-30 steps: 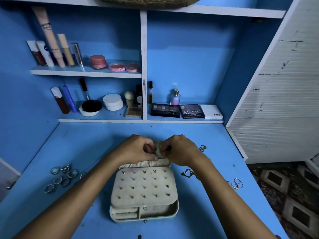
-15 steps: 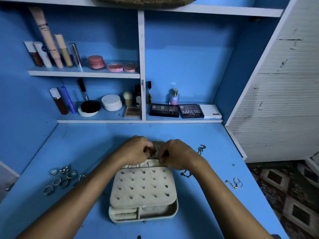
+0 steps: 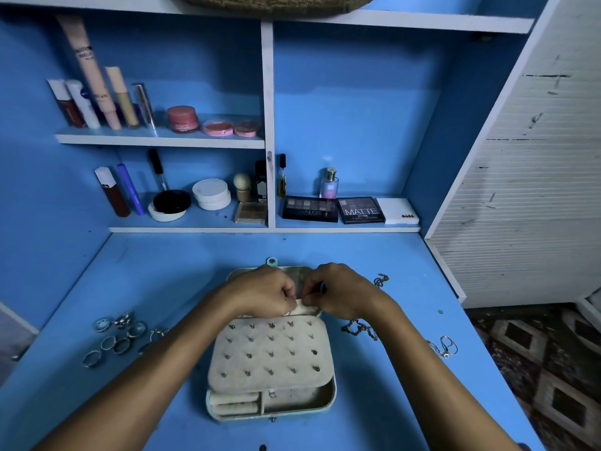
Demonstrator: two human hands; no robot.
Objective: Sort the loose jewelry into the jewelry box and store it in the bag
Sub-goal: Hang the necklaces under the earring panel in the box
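One open jewelry box [image 3: 271,366] lies mid-desk; its earring panel carries studs in four rows. About eight rings [image 3: 118,335] lie left of it and three chains [image 3: 359,330] right. Palettes read "NUDES" [image 3: 309,208], "MATTE" [image 3: 361,210], "NUDE" [image 3: 397,211]. Left hand [image 3: 265,296] and right hand [image 3: 338,292], fingers curled, pinch the lid's fabric pocket [image 3: 307,310].

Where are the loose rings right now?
In the head view the rings lie clustered on the blue desk at the left, apart from the open jewelry box and just left of the left forearm.
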